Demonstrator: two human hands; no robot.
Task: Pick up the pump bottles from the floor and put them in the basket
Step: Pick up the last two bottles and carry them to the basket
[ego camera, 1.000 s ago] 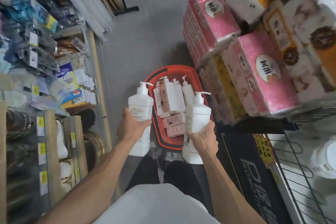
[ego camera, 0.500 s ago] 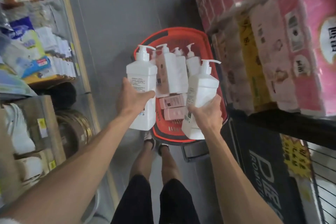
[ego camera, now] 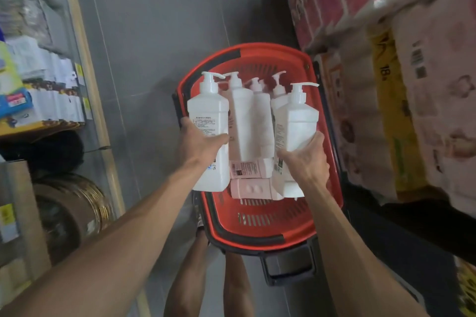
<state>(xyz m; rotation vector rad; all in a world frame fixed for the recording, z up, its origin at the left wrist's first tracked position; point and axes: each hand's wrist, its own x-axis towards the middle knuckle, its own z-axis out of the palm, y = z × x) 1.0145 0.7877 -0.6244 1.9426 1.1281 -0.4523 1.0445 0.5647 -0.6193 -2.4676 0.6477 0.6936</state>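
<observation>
I hold two large white pump bottles above a red basket (ego camera: 260, 230) that stands on the grey floor. My left hand (ego camera: 198, 145) grips the left bottle (ego camera: 208, 116) around its middle, over the basket's left rim. My right hand (ego camera: 304, 159) grips the right bottle (ego camera: 296, 121) from below and behind, over the basket's right side. Both bottles are upright with pumps pointing right. Inside the basket stand several white pump bottles (ego camera: 243, 116), and two pink bottles (ego camera: 251, 188) lie flat in front of them.
A shelf unit (ego camera: 38, 100) with packaged goods lines the left side of the narrow aisle. Stacked pink and yellow tissue packs (ego camera: 386, 85) crowd the right. A black basket handle (ego camera: 289, 269) lies at the near end, by my legs (ego camera: 195, 278).
Both bottles have moved forward and down, now over the basket. I have bent closer, so the basket looks larger and nearer.
</observation>
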